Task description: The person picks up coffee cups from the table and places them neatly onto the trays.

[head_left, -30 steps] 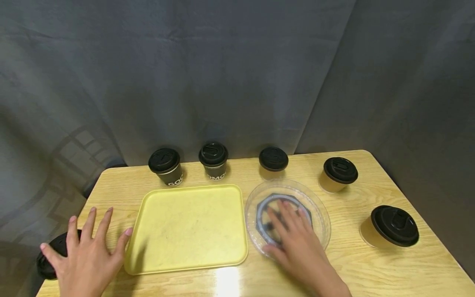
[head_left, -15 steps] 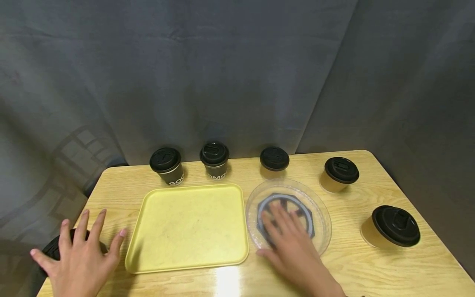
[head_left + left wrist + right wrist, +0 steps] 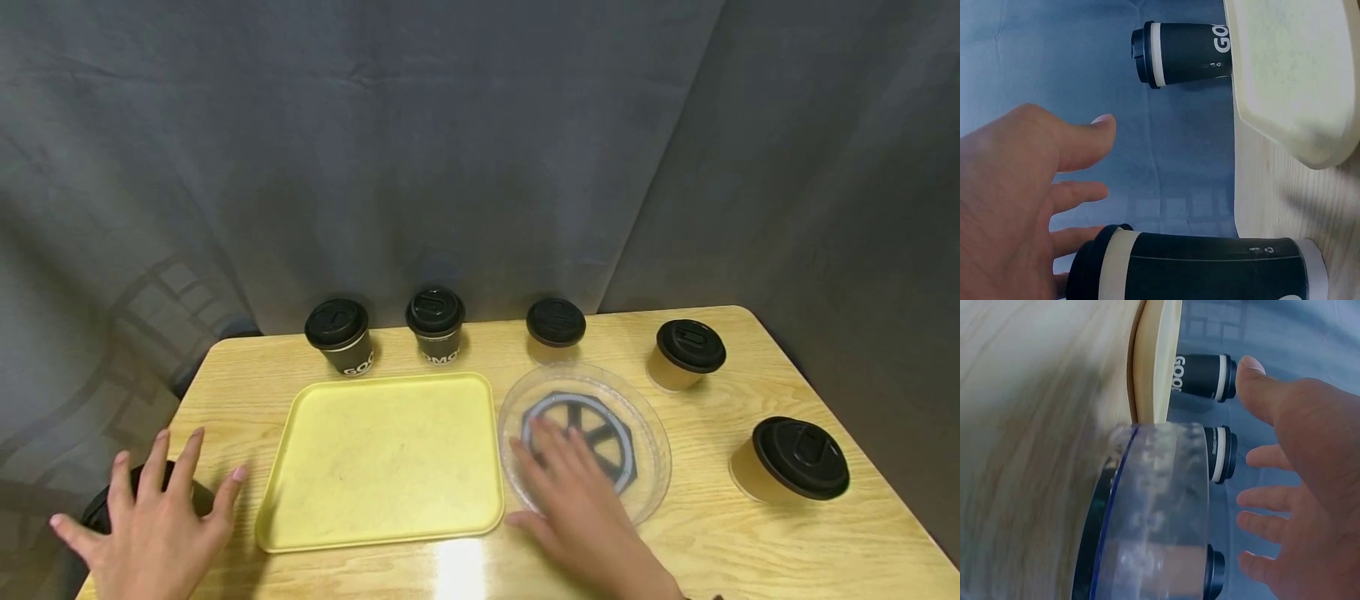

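My left hand (image 3: 150, 533) is spread, fingers and thumb apart, over a black-lidded dark paper cup (image 3: 1210, 269) at the table's left edge. In the head view it partly covers that cup's lid (image 3: 97, 512). My right hand (image 3: 573, 508) is held out over the near left part of a round clear plastic dish (image 3: 654, 442). A dark spoked ring pattern (image 3: 573, 410) shows through the dish's bottom. The right wrist view has the dish's clear side wall (image 3: 1160, 500), with the extended right fingers (image 3: 1266, 498) above its rim and nothing in them.
A yellow rectangular tray (image 3: 382, 458) lies between the hands. Behind it stand two dark lidded cups (image 3: 348, 346) (image 3: 437, 333). Brown lidded cups (image 3: 551, 346) (image 3: 671, 371) (image 3: 761, 475) stand behind and right of the dish. A grey curtain (image 3: 450, 167) hangs behind the table.
My left hand has shifted left and slightly toward me. The right hand has drifted left and nearer across the dish, showing more of the ring pattern. Cups and tray stay put.
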A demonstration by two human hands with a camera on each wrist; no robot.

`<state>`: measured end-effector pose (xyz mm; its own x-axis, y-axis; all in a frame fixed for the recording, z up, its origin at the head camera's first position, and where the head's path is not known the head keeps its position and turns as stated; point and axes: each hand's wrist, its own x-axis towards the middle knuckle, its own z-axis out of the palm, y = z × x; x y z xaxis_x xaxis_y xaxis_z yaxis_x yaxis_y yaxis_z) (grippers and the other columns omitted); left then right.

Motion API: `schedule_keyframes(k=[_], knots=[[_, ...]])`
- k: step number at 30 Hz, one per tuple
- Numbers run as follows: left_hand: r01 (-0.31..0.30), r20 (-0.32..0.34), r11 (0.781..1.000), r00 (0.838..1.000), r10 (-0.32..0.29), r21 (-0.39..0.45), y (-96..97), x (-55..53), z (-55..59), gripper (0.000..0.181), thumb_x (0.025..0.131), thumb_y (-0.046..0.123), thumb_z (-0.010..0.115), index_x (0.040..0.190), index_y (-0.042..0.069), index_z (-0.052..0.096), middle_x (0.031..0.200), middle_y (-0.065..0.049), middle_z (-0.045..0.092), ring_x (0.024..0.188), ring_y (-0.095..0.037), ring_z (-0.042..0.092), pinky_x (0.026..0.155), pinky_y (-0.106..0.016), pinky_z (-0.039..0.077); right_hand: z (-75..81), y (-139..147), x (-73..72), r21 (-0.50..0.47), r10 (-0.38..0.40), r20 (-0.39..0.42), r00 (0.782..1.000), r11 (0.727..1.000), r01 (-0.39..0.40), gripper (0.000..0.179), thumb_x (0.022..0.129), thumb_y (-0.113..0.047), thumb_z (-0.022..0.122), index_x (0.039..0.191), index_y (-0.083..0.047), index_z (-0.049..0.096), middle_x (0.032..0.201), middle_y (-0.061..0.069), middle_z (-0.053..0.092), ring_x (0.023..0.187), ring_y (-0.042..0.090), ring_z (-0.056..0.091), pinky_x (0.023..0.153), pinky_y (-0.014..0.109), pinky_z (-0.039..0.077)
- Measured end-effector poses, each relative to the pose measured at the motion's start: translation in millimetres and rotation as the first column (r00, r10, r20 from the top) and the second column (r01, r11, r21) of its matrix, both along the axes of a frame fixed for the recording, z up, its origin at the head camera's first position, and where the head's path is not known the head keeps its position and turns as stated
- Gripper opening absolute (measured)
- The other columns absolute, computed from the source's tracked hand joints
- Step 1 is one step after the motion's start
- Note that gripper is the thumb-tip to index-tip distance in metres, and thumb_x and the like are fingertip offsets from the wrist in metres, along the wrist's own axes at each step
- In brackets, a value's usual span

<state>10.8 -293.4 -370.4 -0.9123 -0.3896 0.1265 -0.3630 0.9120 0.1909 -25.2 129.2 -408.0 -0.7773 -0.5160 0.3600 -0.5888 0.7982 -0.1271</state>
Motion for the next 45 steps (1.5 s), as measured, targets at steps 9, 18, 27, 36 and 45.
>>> schedule_keyframes(k=[9,18,27,36,45], knots=[[-0.030,0.004,1.000,1.000,0.030,0.009,-4.5,-0.7,-3.0,0.077,0.094,0.064,0.042,0.148,0.009,0.032,0.157,-0.024,0.022,0.145,-0.051,0.007,0.094,-0.087,-0.009,-4.9,-9,3.5,0.028,0.022,-0.010,1.000,0.999,-0.022,0.081,0.080,-0.061,0.066,0.145,-0.016,0.046,0.157,0.013,0.033,0.145,0.031,0.034,0.125,0.039,-0.002],[-0.048,-0.129,0.999,0.990,0.050,0.016,-2.1,-1.5,-1.8,0.042,0.091,0.011,0.056,0.132,0.001,0.052,0.141,-0.028,0.043,0.135,-0.051,0.026,0.091,-0.086,0.014,-2.1,-8,6.1,0.017,0.023,-0.011,1.000,1.000,-0.023,0.076,0.084,-0.055,0.066,0.145,-0.016,0.046,0.157,0.011,0.034,0.147,0.027,0.031,0.125,0.035,-0.004],[0.093,-0.353,0.996,0.931,-0.092,-0.013,25.5,-15.2,17.3,0.032,0.090,0.011,0.064,0.122,0.005,0.061,0.133,-0.022,0.052,0.136,-0.042,0.034,0.094,-0.079,0.021,-3.8,-8,5.9,0.021,0.049,-0.036,0.998,0.999,-0.048,0.071,0.083,-0.051,0.069,0.142,-0.015,0.050,0.151,0.011,0.044,0.141,0.030,0.041,0.124,0.032,-0.007],[0.377,-0.363,0.919,0.845,-0.392,-0.116,70.6,-63.5,3.8,0.035,0.085,0.015,0.071,0.119,0.009,0.066,0.131,-0.015,0.057,0.129,-0.039,0.042,0.087,-0.073,0.031,-5.5,-7,6.1,0.017,0.047,-0.044,0.998,0.999,-0.046,0.073,0.084,-0.053,0.067,0.143,-0.015,0.048,0.153,0.011,0.042,0.141,0.030,0.042,0.125,0.033,-0.006],[0.400,-0.350,0.890,0.820,-0.454,-0.219,78.4,-74.4,-8.1,0.039,0.082,0.027,0.074,0.118,0.012,0.067,0.130,-0.013,0.059,0.127,-0.039,0.047,0.089,-0.077,0.031,-7.5,-21,10.0,0.084,0.122,0.016,0.992,0.989,-0.123,0.066,0.089,-0.051,0.061,0.142,-0.015,0.049,0.150,0.008,0.046,0.140,0.026,0.043,0.119,0.045,0.023]])
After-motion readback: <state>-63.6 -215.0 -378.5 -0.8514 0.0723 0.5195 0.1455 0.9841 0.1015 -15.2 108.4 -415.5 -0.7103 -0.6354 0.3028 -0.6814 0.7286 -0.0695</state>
